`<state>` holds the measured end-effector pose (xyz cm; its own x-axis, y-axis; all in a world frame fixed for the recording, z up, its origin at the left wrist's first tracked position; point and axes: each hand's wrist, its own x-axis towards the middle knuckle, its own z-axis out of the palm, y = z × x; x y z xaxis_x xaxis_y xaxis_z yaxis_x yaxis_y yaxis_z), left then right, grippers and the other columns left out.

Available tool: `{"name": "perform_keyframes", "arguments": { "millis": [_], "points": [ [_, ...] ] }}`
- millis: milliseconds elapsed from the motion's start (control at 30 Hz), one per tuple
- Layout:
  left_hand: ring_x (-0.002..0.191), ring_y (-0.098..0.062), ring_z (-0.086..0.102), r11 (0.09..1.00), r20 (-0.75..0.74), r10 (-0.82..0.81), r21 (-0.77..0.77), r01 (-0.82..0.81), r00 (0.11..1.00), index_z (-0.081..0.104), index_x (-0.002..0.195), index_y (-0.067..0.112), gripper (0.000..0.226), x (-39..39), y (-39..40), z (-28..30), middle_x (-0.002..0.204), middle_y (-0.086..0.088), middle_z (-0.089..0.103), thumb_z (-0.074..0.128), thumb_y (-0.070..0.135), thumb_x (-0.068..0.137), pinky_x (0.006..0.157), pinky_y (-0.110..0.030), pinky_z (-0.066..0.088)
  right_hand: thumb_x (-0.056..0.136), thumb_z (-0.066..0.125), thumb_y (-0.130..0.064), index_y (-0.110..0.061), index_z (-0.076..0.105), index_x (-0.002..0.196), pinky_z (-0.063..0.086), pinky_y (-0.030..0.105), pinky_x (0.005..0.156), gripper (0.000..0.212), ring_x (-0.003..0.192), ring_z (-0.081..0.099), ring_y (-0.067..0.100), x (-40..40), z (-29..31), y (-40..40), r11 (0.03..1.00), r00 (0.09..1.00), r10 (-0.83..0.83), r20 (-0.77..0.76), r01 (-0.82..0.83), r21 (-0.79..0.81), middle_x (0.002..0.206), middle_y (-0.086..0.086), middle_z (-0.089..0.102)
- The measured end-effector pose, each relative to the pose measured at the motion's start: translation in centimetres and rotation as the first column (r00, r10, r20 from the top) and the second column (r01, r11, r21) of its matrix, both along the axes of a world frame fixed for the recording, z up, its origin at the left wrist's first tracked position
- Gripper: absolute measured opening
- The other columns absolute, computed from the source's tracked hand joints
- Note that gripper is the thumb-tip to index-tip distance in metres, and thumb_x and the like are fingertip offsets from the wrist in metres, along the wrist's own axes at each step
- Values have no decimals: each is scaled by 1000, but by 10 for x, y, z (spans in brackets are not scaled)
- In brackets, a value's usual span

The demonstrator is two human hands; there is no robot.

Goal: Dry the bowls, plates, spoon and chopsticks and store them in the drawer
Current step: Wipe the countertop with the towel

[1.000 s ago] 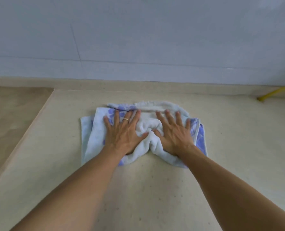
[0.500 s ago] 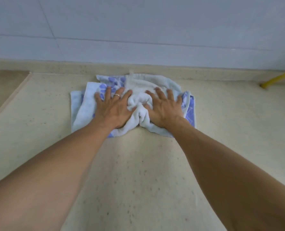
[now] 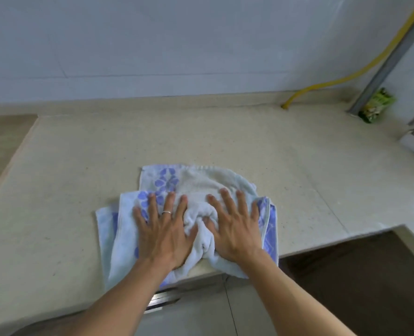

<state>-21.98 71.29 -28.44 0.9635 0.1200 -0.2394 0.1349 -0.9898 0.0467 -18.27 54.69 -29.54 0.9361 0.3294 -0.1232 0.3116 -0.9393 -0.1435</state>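
**Towel dragged back to the near edge of the desk, both hands flat on it**

I see both hands pressing down on a pale blue and white terry towel with purple flower print [image 3: 201, 187]. My left hand [image 3: 163, 229], with a thin silver ring, lies flat with fingers spread wide on the towel's left half. My right hand [image 3: 235, 226] lies the same way on the right half, fingers straight and spread. Neither hand holds anything; a ridge of bunched cloth rises between the two thumbs.

What has changed: half a second ago the towel sat against the back edge of the speckled beige stone desk [image 3: 225, 137], near the wall. Now it has been pulled to the front edge, its near hem hanging just over it. The view has also shifted, showing a yellow hose [image 3: 346, 77] and a green packet [image 3: 376, 105] at the far right corner.

No bowls, plates, spoon or chopsticks are in view, and I cannot see the drawer clearly. I judge the dishes are already stored and this is a final wipe of the desk.
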Motion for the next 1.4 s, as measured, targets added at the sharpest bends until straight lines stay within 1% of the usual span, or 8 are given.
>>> {"name": "perform_keyframes", "arguments": {
  "millis": [67, 333, 433, 600, 800, 1033, 1233, 1400],
  "points": [
    [149, -39, -23, 1000, 11, 13, -24, -13, 1000, -20, 155, 35, 110, 2, -4, 0, 166, 3, -18, -41, 76, 55, 118, -65, -6, 82, -12, -72, -44, -1, 156, -7, 65, 117, 79, 152, -18, 30, 0, 2, -5, 1000, 1000, -8, -4, 8, 14, 167, -6, -10],
    [151, -34, -20, 999, 90, 7, -55, -2, 996, -13, 156, 37, 75, 143, -7, -3, 166, 7, -19, 11, 71, 94, 118, -63, -6, 84, -2, -75, -45, -3, 155, -8, 66, 117, 78, 151, -18, 33, 141, 5, -10, 1000, 1000, -15, 5, 15, -16, 167, -4, -12],
    [152, -33, -17, 998, 114, -9, -63, 16, 993, -7, 158, 37, 73, 233, -6, -7, 167, 7, -14, 13, 69, 95, 119, -63, -5, 99, 16, -65, -44, 1, 156, -6, 67, 116, 62, 152, -14, 33, 226, 3, -10, 999, 999, -40, 27, 41, -33, 167, -4, -9],
    [152, -32, -16, 998, 146, 11, -57, -3, 989, -1, 157, 38, 69, 359, -7, -11, 167, 7, -11, 15, 67, 97, 119, -62, -4, 100, 18, -63, -44, 2, 156, -1, 68, 116, 61, 152, -9, 33, 357, -1, -10, 997, 997, -24, 74, 29, -68, 167, -5, -5],
    [147, -39, 13, 998, 266, 69, -34, -62, 961, 22, 154, 33, 63, 419, -10, -10, 162, -5, 18, 30, 60, 97, 117, -62, 11, 97, 25, -65, -43, 9, 155, 6, 69, 115, 64, 151, 1, 33, 430, -3, -7, 999, 992, 4, 125, 3, -54, 167, -5, 3],
    [150, -33, 4, 998, 210, -61, -20, 67, 976, 9, 155, 42, 66, 366, -15, -19, 164, 5, 9, 23, 68, 96, 119, -58, 6, 98, 17, -65, -42, 4, 157, 4, 66, 117, 64, 152, -2, 34, 361, -4, -24, 999, 997, -37, 69, 39, -33, 167, -6, 2],
    [152, -32, -3, 983, 142, -185, 27, 183, 972, 3, 156, 38, 67, 241, -58, -9, 166, 7, 4, 16, 67, 97, 118, -60, 8, 71, -12, -68, -42, 13, 156, 8, 61, 117, 92, 151, 2, 32, 212, 5, -65, 987, 985, -160, 57, 160, 16, 166, -5, 8],
    [151, -35, -9, 967, 85, -253, 9, 253, 964, -1, 157, 33, 70, 132, -96, -1, 166, 3, -2, 14, 66, 97, 118, -63, 4, 77, -10, -70, -44, 8, 156, -1, 57, 119, 85, 153, -7, 26, 92, 5, -99, 973, 973, -230, 9, 229, 39, 167, -7, 0]
  ]
}}
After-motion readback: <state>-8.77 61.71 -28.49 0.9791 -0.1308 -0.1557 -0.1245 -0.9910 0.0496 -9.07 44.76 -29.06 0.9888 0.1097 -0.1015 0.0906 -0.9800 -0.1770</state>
